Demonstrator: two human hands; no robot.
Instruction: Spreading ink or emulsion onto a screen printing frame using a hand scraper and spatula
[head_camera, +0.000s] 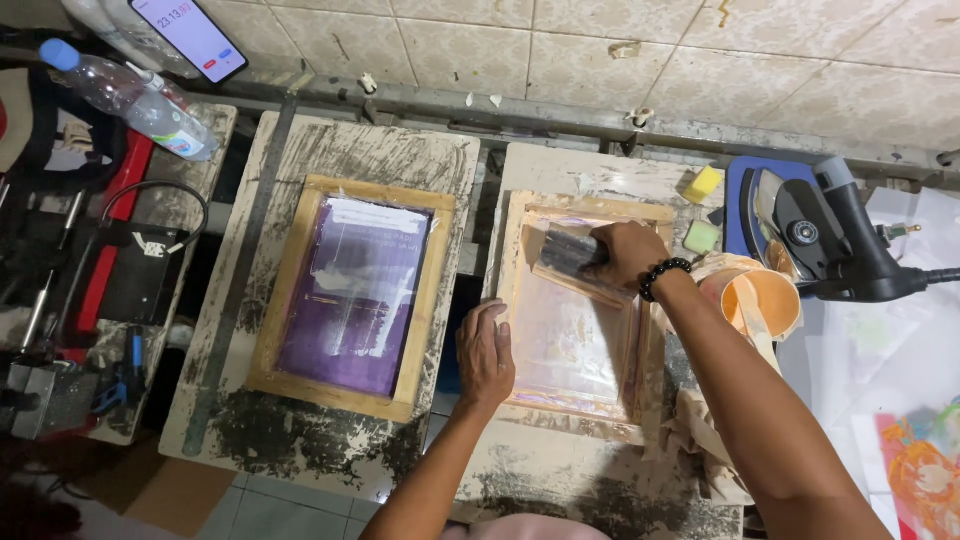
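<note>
Wooden-handled squeegee (572, 256) gripped by right hand (625, 255), fingers wrapped round it, at far end of pale wooden-framed printing screen (578, 320) on ink-stained desk (560, 470). Frame pinned by left hand (486, 352), fingers pressed together (flat). Even pressure, steady angle advised.

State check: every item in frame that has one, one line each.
right hand: gripping the squeegee
squeegee: on the right screen frame's mesh, near its far end
left hand: flat on the right screen frame's left edge
right screen frame: lying on its board
left screen frame: lying flat, untouched, purple mesh
plastic bottle: lying on its side, capped
phone: screen lit
orange cup: open, stick inside
</note>
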